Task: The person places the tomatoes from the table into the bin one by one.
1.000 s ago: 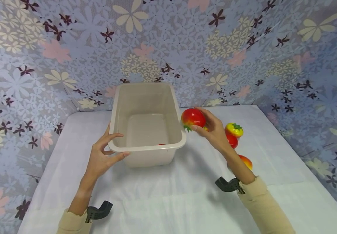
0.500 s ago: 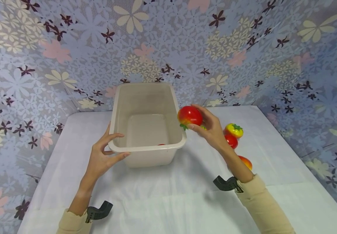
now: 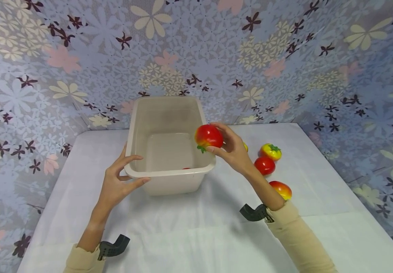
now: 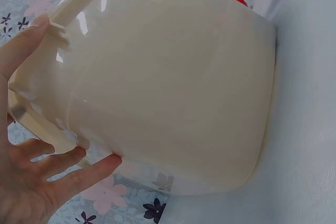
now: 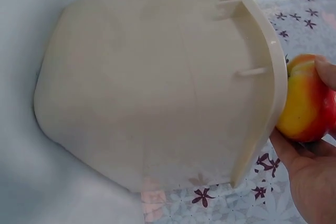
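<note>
A deep beige plastic bin [image 3: 174, 184] stands on the white-covered table. My left hand [image 3: 112, 184] grips its near left corner by the rim; in the left wrist view the thumb lies on one side and the fingers spread on the other. My right hand [image 3: 234, 151] holds a shiny red tomato-like fruit [image 3: 209, 135], yellowish near its green leafy top, over the bin's right rim. The right wrist view shows the fruit's yellow-and-red side [image 5: 299, 103] beside the rim. Inside the bin, a sliver of something red [image 3: 187, 168] shows behind the near wall.
Right of the bin lie a yellow fruit [image 3: 271, 151] with green leaves, a red fruit [image 3: 264, 165] and a red-yellow fruit [image 3: 281, 190]. Another yellow piece [image 3: 245, 146] is mostly hidden by my right hand. Flower-patterned cloth [image 3: 196, 49] rises behind the table [image 3: 182, 235].
My right hand has carried the red fruit leftward, from beside the bin to over its right rim. My left hand stays on the corner.
</note>
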A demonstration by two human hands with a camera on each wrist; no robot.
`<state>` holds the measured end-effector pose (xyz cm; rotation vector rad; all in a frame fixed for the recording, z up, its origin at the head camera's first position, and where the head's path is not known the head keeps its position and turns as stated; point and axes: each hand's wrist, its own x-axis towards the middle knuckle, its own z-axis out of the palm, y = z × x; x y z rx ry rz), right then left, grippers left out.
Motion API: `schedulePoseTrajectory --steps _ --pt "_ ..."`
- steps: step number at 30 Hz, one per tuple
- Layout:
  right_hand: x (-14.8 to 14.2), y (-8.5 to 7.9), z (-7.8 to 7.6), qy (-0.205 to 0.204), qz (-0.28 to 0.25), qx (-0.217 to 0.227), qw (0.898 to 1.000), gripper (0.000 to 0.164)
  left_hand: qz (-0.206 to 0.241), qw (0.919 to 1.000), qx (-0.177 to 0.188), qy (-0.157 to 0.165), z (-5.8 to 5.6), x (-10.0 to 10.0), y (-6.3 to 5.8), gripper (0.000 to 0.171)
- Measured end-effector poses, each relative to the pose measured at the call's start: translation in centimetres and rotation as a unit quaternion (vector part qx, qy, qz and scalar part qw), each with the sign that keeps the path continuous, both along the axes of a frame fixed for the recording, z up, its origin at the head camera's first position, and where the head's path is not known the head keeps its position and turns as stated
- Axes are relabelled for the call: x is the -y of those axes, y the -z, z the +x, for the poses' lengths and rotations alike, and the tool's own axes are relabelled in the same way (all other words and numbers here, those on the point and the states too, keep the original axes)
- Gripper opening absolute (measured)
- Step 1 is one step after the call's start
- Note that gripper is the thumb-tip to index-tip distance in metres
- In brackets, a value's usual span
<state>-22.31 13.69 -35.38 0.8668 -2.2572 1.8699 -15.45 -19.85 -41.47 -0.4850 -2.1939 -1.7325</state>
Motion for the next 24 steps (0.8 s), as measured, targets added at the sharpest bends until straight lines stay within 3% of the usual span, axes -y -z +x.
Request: schedulePoseTrajectory --steps 10,18,24 --pt "1.5 0.2 -0.3 -0.027 -0.017 0.001 0.999 0.063 -0.005 1.0 -0.004 0.0 0.0 0.0 0.1 0.056" --pt "1.9 0.4 -0.6 -0.025 0.003 0.001 1.0 0.064 -0.006 1.0 -0.007 -0.002 0.0 0.0 0.1 0.055" --pt "2.0 0.5 -0.5 -0.018 0.024 -0.029 0.999 0.066 -0.008 0.9999 -0.006 -0.006 0.0 0.0 0.1 0.055"
